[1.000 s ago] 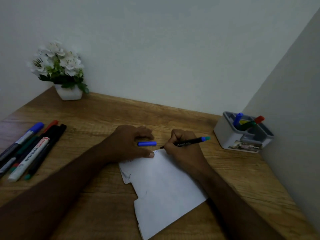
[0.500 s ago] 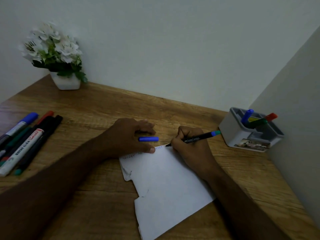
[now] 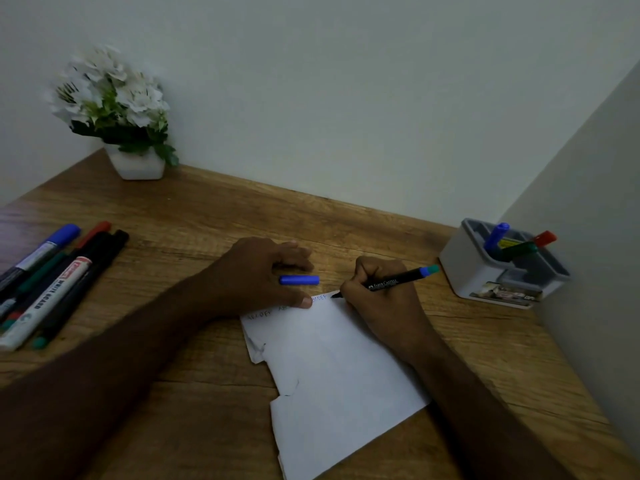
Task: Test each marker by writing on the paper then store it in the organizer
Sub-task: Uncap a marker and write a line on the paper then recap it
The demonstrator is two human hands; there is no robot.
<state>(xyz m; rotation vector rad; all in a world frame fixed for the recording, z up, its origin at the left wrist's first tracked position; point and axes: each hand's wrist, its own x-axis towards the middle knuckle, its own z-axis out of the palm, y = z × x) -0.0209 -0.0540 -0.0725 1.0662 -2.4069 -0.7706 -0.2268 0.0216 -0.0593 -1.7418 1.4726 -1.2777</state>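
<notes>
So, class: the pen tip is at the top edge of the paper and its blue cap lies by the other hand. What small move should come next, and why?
Probably lift the black marker in the right hand and fit the blue cap lying by the left hand; writing already shows on the paper.

Scene dim overall, with a cool grey-green cast on the wall (image 3: 346, 81). Brightest area is the upper wall; no light source visible, no glare. Both forearms read nearly black at the lower frame, detail lost. The paper (image 3: 339, 368) is the lightest surface, evenly lit, with only faint shadow at the hands. Flowers (image 3: 110, 91) at upper left are soft and slightly smeared. Wide-angle distortion bends the desk (image 3: 214, 216) edge and stretches the frame corners. Marker print at centre is legible.
</notes>
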